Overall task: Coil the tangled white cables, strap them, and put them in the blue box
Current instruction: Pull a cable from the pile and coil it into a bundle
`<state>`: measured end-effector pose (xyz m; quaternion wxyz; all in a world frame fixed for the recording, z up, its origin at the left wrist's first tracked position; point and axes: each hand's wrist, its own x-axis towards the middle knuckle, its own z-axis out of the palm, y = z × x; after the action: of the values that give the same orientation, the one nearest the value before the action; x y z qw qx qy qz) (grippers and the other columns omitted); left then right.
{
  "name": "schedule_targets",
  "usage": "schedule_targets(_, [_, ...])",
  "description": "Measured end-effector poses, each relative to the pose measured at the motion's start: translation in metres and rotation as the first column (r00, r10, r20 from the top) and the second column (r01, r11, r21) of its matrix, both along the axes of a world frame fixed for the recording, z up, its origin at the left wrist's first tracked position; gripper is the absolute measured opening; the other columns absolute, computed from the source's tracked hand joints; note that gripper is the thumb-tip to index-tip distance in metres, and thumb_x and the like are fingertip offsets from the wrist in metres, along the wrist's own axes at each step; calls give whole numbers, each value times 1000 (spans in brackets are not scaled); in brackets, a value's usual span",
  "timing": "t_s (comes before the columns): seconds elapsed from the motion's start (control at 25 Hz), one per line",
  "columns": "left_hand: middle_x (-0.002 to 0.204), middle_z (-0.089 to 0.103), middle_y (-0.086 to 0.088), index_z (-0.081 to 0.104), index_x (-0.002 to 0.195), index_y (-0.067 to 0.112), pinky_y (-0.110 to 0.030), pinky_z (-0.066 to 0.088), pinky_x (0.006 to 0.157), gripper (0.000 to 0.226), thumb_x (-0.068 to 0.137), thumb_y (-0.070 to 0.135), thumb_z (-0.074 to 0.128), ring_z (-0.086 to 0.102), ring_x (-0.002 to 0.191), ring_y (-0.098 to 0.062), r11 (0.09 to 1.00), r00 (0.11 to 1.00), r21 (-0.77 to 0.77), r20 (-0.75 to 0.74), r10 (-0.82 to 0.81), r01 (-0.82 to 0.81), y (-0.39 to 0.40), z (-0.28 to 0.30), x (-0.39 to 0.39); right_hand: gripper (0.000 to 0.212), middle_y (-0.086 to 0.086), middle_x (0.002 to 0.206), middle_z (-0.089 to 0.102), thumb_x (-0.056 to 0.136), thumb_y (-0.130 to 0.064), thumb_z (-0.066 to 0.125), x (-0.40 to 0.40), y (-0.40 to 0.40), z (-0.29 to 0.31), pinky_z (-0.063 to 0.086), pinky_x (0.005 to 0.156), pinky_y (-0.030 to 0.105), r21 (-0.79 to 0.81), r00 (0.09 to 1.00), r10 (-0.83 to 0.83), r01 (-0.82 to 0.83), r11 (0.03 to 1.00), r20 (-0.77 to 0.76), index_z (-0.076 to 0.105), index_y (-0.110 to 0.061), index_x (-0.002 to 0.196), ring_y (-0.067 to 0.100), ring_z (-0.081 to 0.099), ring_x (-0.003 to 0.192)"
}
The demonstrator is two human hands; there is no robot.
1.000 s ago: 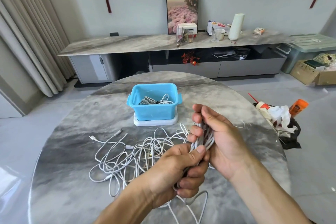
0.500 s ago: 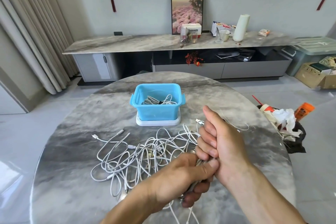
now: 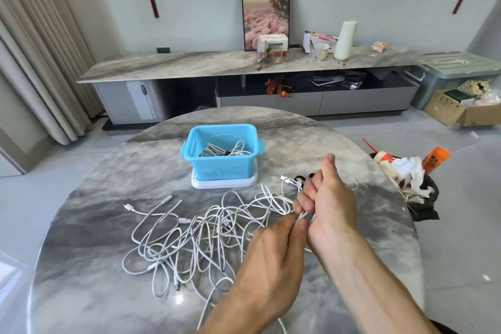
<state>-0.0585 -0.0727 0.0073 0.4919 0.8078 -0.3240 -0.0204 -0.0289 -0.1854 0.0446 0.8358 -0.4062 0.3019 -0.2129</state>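
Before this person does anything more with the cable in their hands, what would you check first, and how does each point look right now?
1. Right hand grips the cable bundle: ok.
2. Left hand pinches the same cable just below: ok.
3. Held cable free of the tangled pile on the table: cannot tell; strands run from the hands into it.
4. Strap around the bundle: cannot tell; a small dark piece shows by the right fingers.
5. Blue box open with room: ok; one coil lies inside.
6. Path to the box clear: ok.

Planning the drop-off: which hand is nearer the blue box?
Right. The right hand sits just right of the blue box; the left hand is lower, toward the camera.
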Motion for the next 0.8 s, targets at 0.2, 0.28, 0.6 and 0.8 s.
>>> schedule_targets(0.2, [61, 52, -1, 57, 78, 16, -21, 25, 43, 35, 102, 37, 46, 37, 46, -11, 985, 702, -137, -692, -168, 101, 20, 17, 15, 62, 0, 44, 19, 98, -56, 43, 4, 9, -9, 23, 34, 19, -160, 971, 238, -232, 959, 18, 24, -19, 52, 11, 19, 28])
schedule_targets(0.28, [57, 46, 3, 55, 80, 14, -19, 22, 41, 36, 103, 39, 44, 32, 43, -8, 982, 673, -164, -717, -184, 93, 21, 19, 12, 61, 1, 44, 19, 97, -56, 44, 3, 12, -8, 24, 34, 19, -192, 966, 255, -242, 951, 42, 25, -19, 53, 11, 20, 28])
schedule_targets(0.6, [55, 24, 3, 46, 82, 11, -17, 19, 40, 33, 103, 35, 39, 20, 42, -8, 881, 751, -409, -653, -100, -239, 34, 45, 33, 71, 15, 111, 65, 88, -70, 45, -13, 34, -16, 47, 75, 37, -128, 548, 774, -784, 607, 316, 58, -15, 131, 28, 61, 94])
schedule_targets(0.8, [54, 25, 3, 47, 79, 14, -22, 23, 41, 35, 104, 37, 38, 19, 42, -10, 709, 776, -559, -630, -26, -430, 57, 59, 57, 23, 12, 75, 69, 86, -31, 74, -15, 38, -24, 47, 81, 31, -485, 387, 883, -845, 224, -267, 65, -17, 102, 24, 65, 68])
